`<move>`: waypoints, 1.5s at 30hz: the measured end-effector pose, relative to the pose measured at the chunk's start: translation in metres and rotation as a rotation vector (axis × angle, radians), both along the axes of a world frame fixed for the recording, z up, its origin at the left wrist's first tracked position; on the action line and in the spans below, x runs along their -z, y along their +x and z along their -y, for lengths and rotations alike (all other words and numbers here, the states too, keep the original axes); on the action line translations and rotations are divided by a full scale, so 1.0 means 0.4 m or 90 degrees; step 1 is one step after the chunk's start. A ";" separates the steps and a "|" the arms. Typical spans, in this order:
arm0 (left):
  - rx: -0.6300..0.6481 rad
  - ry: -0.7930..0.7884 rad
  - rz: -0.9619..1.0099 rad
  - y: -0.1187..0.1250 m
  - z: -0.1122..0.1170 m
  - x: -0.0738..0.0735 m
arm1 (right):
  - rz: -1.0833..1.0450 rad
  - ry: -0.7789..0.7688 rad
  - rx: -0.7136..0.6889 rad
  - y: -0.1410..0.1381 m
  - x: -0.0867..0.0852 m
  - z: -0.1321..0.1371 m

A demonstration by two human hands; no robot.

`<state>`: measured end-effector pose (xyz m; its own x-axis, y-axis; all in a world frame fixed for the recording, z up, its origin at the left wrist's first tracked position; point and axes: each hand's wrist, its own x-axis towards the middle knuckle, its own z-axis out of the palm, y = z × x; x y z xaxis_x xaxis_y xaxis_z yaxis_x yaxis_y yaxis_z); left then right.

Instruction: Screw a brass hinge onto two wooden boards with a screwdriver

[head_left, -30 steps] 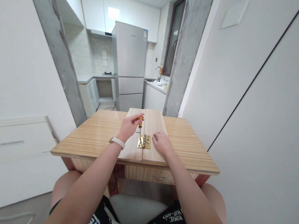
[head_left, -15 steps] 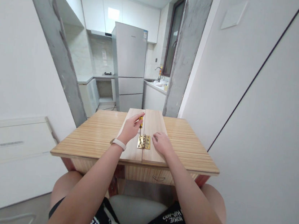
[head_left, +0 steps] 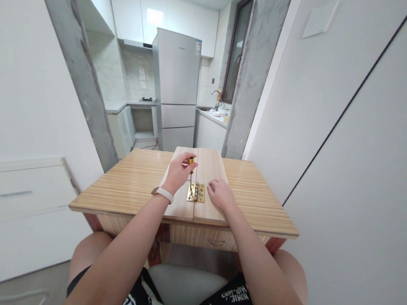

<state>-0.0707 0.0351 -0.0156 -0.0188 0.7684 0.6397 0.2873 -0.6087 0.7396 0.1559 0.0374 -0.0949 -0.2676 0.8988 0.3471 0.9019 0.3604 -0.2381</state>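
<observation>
My left hand (head_left: 178,173) is closed round the yellow and black handle of a screwdriver (head_left: 191,161). The screwdriver stands nearly upright, its shaft reaching down to the left leaf of a brass hinge (head_left: 201,193). That hinge spans the seam between a left wooden board (head_left: 177,211) and a right wooden board (head_left: 211,166) lying side by side. Screw heads show on the hinge's right leaf. On the right board rests my right hand (head_left: 221,194), just right of the hinge, with fingers curled together; whatever is under the fingertips is hidden.
Both boards lie on a striped wooden table (head_left: 121,187) with a handled drawer (head_left: 196,237) at its front. Beyond the table stand a grey fridge (head_left: 175,80) and a counter with a sink and faucet (head_left: 216,98). A white wall (head_left: 338,139) rises at the right.
The fingers of my left hand have shifted round the screwdriver handle, showing more of its top. My right hand has stayed in place on the right board.
</observation>
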 end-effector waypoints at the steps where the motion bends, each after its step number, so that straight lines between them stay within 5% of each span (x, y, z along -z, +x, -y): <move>1: 0.001 0.002 -0.008 0.001 0.000 0.000 | -0.001 0.001 0.000 0.000 0.000 0.000; 13: 0.107 0.002 0.070 -0.018 -0.019 0.031 | -0.008 0.000 -0.007 0.002 0.005 -0.006; 24: -0.029 0.049 -0.058 0.000 -0.007 -0.004 | -0.009 0.004 -0.010 0.002 0.005 -0.005; 35: 0.087 -0.003 0.021 -0.007 -0.007 0.020 | -0.006 -0.005 -0.004 0.001 0.004 -0.006; 45: -0.060 0.075 -0.035 0.004 -0.011 0.008 | -0.007 0.007 -0.005 -0.001 0.000 -0.001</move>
<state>-0.0692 0.0393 -0.0188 -0.0500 0.6839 0.7279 0.3850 -0.6592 0.6459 0.1556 0.0376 -0.0950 -0.2712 0.8925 0.3603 0.8962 0.3708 -0.2438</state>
